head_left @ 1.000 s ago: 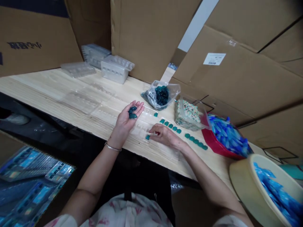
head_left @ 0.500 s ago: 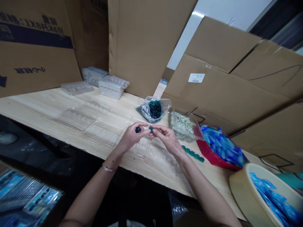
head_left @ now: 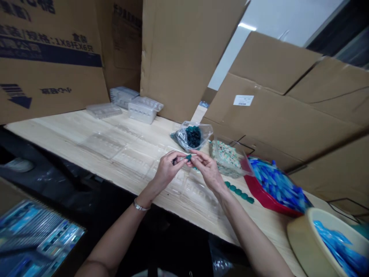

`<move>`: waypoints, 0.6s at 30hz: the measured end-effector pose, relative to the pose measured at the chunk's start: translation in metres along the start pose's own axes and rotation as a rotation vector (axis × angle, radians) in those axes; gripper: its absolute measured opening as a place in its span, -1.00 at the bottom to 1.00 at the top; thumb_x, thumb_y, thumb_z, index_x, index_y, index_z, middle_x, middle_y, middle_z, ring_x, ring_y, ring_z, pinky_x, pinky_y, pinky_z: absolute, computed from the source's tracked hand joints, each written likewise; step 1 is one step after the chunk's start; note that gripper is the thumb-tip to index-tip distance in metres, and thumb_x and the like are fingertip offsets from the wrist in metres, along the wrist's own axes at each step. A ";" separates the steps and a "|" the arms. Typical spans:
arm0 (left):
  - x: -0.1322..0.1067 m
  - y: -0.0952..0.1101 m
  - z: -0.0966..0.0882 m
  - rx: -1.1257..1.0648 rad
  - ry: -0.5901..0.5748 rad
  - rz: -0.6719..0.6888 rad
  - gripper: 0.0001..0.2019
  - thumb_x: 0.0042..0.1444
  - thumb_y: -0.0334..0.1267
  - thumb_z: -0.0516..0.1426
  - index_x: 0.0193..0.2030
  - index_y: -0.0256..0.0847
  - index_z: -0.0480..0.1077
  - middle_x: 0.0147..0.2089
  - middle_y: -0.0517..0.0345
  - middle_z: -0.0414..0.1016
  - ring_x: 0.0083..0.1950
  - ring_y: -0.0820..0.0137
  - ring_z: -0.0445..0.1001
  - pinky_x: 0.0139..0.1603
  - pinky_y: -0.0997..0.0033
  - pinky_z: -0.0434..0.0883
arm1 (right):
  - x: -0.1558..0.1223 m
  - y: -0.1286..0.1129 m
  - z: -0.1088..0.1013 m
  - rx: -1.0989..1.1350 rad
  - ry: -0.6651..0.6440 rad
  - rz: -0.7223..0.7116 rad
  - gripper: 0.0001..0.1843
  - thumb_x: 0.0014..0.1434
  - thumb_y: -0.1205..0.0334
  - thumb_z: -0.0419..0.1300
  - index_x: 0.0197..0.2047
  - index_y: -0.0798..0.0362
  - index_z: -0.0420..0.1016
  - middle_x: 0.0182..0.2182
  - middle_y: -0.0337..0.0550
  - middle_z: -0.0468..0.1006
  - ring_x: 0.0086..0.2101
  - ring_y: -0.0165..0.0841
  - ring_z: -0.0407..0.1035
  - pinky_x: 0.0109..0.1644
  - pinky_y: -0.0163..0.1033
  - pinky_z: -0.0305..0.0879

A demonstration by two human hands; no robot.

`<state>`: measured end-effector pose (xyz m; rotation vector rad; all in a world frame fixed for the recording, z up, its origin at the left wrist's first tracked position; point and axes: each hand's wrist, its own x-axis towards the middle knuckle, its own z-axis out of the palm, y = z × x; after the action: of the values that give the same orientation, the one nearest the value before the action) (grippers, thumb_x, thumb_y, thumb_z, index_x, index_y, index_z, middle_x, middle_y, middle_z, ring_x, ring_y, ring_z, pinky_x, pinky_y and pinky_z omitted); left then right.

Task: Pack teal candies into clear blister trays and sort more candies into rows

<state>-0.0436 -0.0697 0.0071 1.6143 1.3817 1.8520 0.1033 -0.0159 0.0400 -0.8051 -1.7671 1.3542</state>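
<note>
My left hand (head_left: pixel 168 170) is closed around a few small dark teal pieces (head_left: pixel 174 161), which mostly hide inside the fingers. My right hand (head_left: pixel 208 170) pinches a small teal piece (head_left: pixel 188 157) at its fingertips, where the fingers of both hands nearly meet. Beneath both hands lies a transparent plastic blister tray (head_left: pixel 175 182) on the pale wooden table (head_left: pixel 62 132). A short row of teal pieces (head_left: pixel 239 192) lies on the table to the right of my right wrist. Just beyond my hands sits a plastic bag of dark teal pieces (head_left: pixel 193 137).
A transparent bag of speckled pieces (head_left: pixel 226 159) and a red bowl (head_left: pixel 259 196) of blue pieces stand right of my hands. A beige bowl (head_left: pixel 302 238) sits lower right. Stacked plastic trays (head_left: pixel 144 110) stand at the back, against cardboard boxes (head_left: pixel 173 57).
My hands have come together above the tray, and the teal piece is now pinched between the fingertips. The view has tilted up slightly, so the table sits lower in the frame.
</note>
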 end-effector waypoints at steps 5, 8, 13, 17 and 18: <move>-0.003 0.003 0.002 -0.136 -0.003 -0.083 -0.82 -0.02 -0.22 0.19 -0.29 -0.26 0.48 -0.41 0.16 0.40 -0.39 0.49 0.29 -0.34 0.48 0.25 | 0.000 0.003 -0.006 -0.071 -0.016 -0.006 -0.68 -0.06 0.14 0.32 -0.19 -0.01 0.50 -0.39 -0.22 0.55 -0.42 -0.42 0.43 -0.25 -0.25 0.39; -0.004 0.006 0.000 -0.318 -0.054 -0.216 -0.74 -0.02 -0.13 0.18 -0.27 -0.27 0.48 -0.43 0.19 0.38 -0.42 0.53 0.27 -0.38 0.51 0.22 | 0.004 0.008 -0.011 -0.059 0.013 0.011 -0.68 -0.14 0.19 0.37 -0.24 -0.01 0.50 -0.44 -0.22 0.52 -0.50 -0.44 0.40 -0.35 -0.28 0.37; -0.003 0.012 -0.006 -0.534 -0.109 -0.497 -0.66 -0.09 -0.07 0.21 -0.25 -0.29 0.45 -0.49 0.22 0.31 -0.50 0.60 0.19 -0.49 0.55 0.17 | 0.010 0.012 -0.011 -0.073 0.062 0.090 -0.71 -0.29 0.19 0.42 -0.43 0.00 0.50 -0.57 -0.21 0.45 -0.59 -0.40 0.33 -0.47 -0.25 0.31; -0.001 0.016 -0.016 -0.634 -0.232 -0.627 -0.63 -0.14 -0.04 0.23 -0.26 -0.28 0.43 -0.52 0.28 0.24 -0.57 0.64 0.11 -0.59 0.59 0.10 | 0.013 0.005 -0.007 -0.158 0.028 -0.042 -0.76 -0.30 0.23 0.42 -0.47 -0.02 0.51 -0.40 -0.14 0.48 -0.38 -0.35 0.38 -0.28 -0.20 0.33; -0.001 0.017 -0.018 -0.656 -0.271 -0.635 -0.63 -0.15 -0.04 0.23 -0.27 -0.28 0.42 -0.53 0.29 0.22 -0.58 0.65 0.09 -0.60 0.59 0.09 | 0.014 0.002 -0.006 -0.164 -0.003 -0.075 -0.78 -0.29 0.24 0.41 -0.49 -0.02 0.50 -0.34 -0.11 0.48 -0.31 -0.33 0.38 -0.22 -0.19 0.32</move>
<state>-0.0532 -0.0867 0.0219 0.9067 0.8806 1.4152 0.1019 -0.0007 0.0412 -0.8160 -1.9099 1.1742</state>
